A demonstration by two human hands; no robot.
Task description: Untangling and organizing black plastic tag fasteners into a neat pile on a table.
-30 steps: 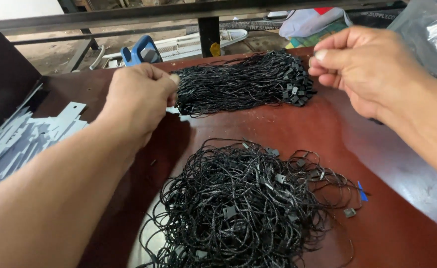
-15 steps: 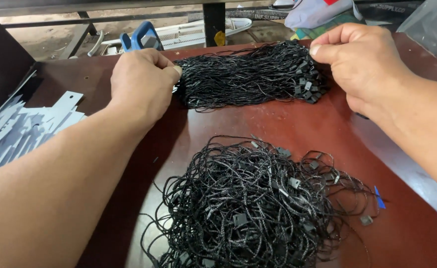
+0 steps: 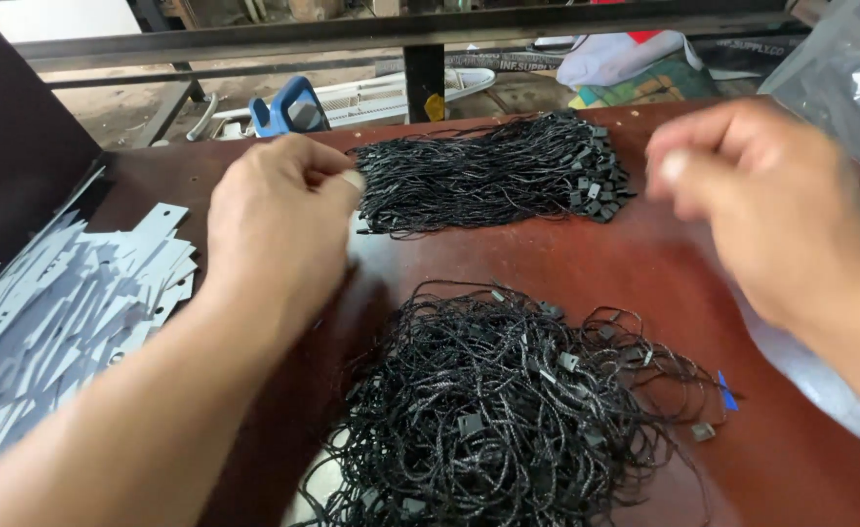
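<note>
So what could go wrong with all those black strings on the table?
1. The loose pile of black strings looks knotted, so pulling one might drag others along.
2. The left hand pinches the end of the neat bundle; a tug could mess up its tidy rows.
3. The grey paper tags lie fanned by the left forearm, which could sweep them off the table.

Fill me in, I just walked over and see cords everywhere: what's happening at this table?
A person works bare-handed at a red-brown table. The left hand pinches the left end of a neat bundle of black cords. The right hand, blurred, is lifted just right of that bundle and seems to hold nothing. A loose tangle of cords lies nearer the person, and grey paper tags are spread at the left.
</note>
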